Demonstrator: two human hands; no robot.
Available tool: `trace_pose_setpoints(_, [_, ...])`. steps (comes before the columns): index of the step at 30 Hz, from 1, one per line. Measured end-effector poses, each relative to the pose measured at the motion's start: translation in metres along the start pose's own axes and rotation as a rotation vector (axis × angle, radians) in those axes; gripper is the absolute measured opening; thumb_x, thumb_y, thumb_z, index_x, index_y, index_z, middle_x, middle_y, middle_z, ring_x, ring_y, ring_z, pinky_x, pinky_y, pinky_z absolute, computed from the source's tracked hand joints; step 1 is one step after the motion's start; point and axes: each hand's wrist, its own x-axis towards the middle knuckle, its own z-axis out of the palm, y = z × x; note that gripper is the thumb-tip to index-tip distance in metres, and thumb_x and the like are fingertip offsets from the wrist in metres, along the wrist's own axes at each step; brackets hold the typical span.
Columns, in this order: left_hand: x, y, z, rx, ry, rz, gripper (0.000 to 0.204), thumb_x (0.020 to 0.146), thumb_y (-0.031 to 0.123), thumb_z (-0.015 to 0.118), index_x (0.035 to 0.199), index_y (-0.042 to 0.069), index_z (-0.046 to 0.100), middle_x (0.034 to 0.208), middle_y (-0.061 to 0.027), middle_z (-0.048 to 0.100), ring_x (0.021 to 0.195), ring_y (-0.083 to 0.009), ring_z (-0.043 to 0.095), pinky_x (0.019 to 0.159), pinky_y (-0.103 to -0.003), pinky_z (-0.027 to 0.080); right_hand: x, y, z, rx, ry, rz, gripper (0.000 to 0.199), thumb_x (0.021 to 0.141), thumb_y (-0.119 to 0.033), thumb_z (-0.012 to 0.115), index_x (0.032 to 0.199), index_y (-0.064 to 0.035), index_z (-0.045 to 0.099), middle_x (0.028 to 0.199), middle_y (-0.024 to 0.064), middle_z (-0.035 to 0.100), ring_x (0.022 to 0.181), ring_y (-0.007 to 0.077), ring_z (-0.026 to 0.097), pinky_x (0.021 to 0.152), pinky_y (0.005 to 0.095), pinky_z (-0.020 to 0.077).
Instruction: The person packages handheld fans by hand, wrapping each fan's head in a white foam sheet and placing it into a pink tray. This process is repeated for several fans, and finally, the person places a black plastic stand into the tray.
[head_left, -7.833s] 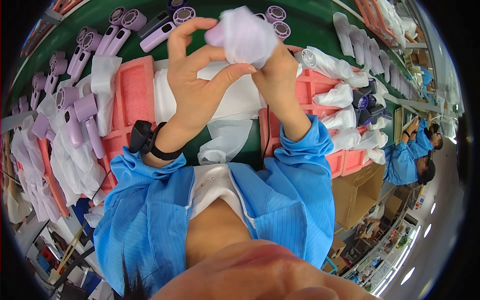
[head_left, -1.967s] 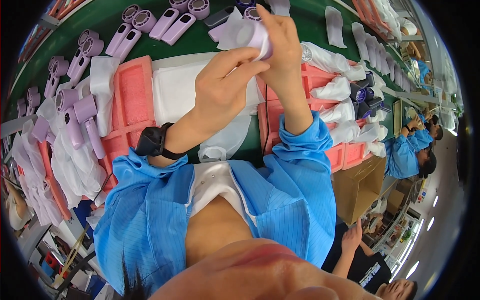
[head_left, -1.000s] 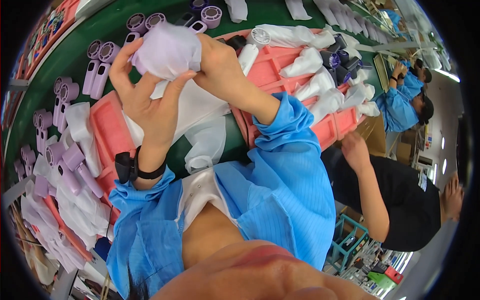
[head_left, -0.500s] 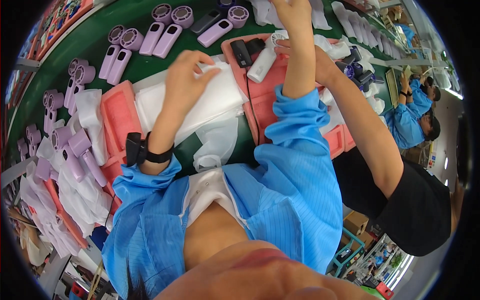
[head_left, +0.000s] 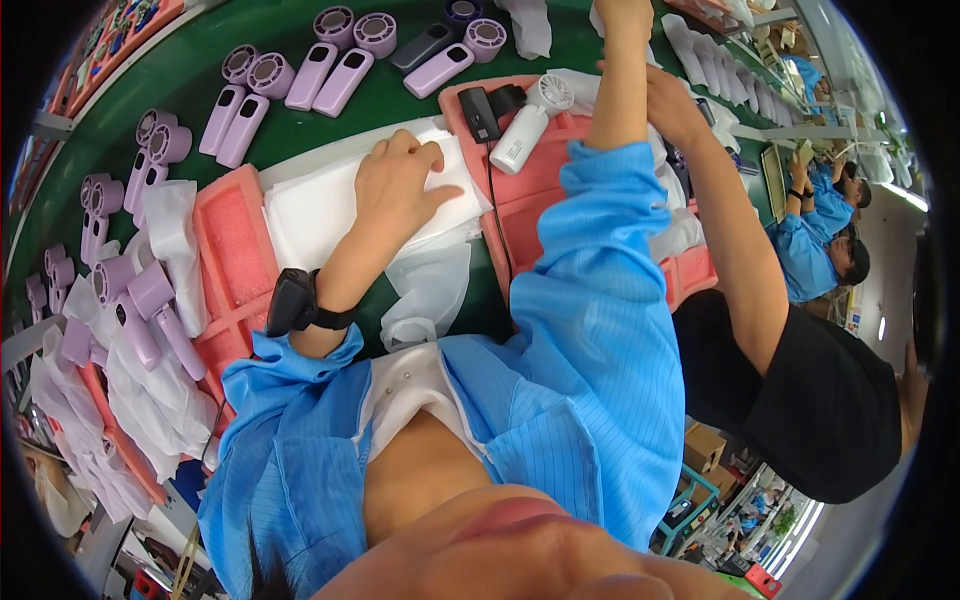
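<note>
My left hand (head_left: 400, 185) lies over a stack of white sleeves (head_left: 310, 205), thumb apart from loosely bent fingers, with nothing seen in it. Reaching far forward, my right hand (head_left: 625, 14) is cut off by the top edge, so its fingers and anything in them are hidden. A white handheld fan (head_left: 530, 125) rests on the pink foam tray (head_left: 525, 205), next to a black device with a cable (head_left: 480, 115). Lilac handheld fans (head_left: 340, 80) stand in pairs along the far side of the green table. A loose translucent sleeve (head_left: 425, 295) lies close to my body.
At the right, a co-worker's bare arm (head_left: 735, 210) with a black sleeve reaches past my right arm. Another pink tray (head_left: 235, 245) is on the left, beside sleeved lilac fans (head_left: 150, 310). A row of white-wrapped items (head_left: 715, 65) stands at the far right.
My left hand has moved right and come down over the white sleeves. My right arm has shifted right and farther forward. The co-worker's hand has moved away from the white fan.
</note>
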Motion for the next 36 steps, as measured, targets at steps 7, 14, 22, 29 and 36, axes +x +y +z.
trace_pose_setpoints(7, [-0.011, -0.002, -0.001, 0.014, 0.038, -0.029, 0.017, 0.068, 0.019, 0.078, 0.078, 0.013, 0.066, 0.09, -0.005, 0.054, 0.083, -0.0268, 0.054, 0.073, -0.038, 0.044, -0.094, -0.044, 0.055, -0.26, -0.218, -0.072, 0.041, 0.071, -0.024, 0.073, 0.107, -0.0059, 0.063, 0.097, 0.0159, 0.068, 0.092, 0.0258, 0.065, 0.077, 0.0373, 0.0514])
trace_pose_setpoints(14, [-0.011, -0.005, 0.003, -0.027, 0.018, -0.023, 0.011, 0.072, 0.013, 0.073, 0.079, 0.011, 0.066, 0.087, -0.0073, 0.055, 0.082, -0.03, 0.055, 0.073, -0.038, 0.044, -0.05, -0.037, 0.059, -0.031, -0.241, -0.323, 0.042, 0.07, -0.005, 0.059, 0.111, -0.0137, 0.065, 0.108, 0.0201, 0.064, 0.1, 0.0349, 0.061, 0.085, 0.0377, 0.0492])
trace_pose_setpoints(22, [-0.007, -0.013, -0.002, -0.308, 0.001, -0.11, 0.01, 0.073, 0.015, 0.074, 0.078, 0.01, 0.067, 0.081, -0.0074, 0.057, 0.07, -0.0254, 0.056, 0.064, -0.036, 0.045, -0.084, -0.079, 0.055, 0.619, -1.028, -0.255, 0.058, 0.061, -0.003, 0.068, 0.118, -0.0034, 0.055, 0.107, 0.0077, 0.062, 0.093, 0.0186, 0.06, 0.085, 0.028, 0.0462])
trace_pose_setpoints(29, [0.006, -0.027, -0.035, -0.53, 0.081, -0.095, 0.011, 0.077, 0.016, 0.073, 0.084, 0.008, 0.069, 0.075, -0.0033, 0.057, 0.064, -0.0128, 0.053, 0.058, -0.028, 0.043, -0.116, -0.129, -0.094, 0.667, -0.301, -0.512, 0.041, 0.071, -0.022, 0.07, 0.102, 0.0021, 0.06, 0.085, 0.0239, 0.066, 0.078, 0.0361, 0.065, 0.069, 0.039, 0.0498])
trace_pose_setpoints(36, [0.003, -0.005, -0.066, -0.874, 0.098, -0.146, 0.01, 0.084, 0.013, 0.069, 0.086, 0.003, 0.067, 0.082, 0.0012, 0.062, 0.069, -0.0046, 0.052, 0.059, -0.022, 0.042, -0.189, -0.14, -0.147, 0.991, -0.541, -0.201, 0.056, 0.06, 0.001, 0.067, 0.114, -0.0015, 0.051, 0.107, 0.009, 0.061, 0.1, 0.0156, 0.057, 0.088, 0.0259, 0.0452])
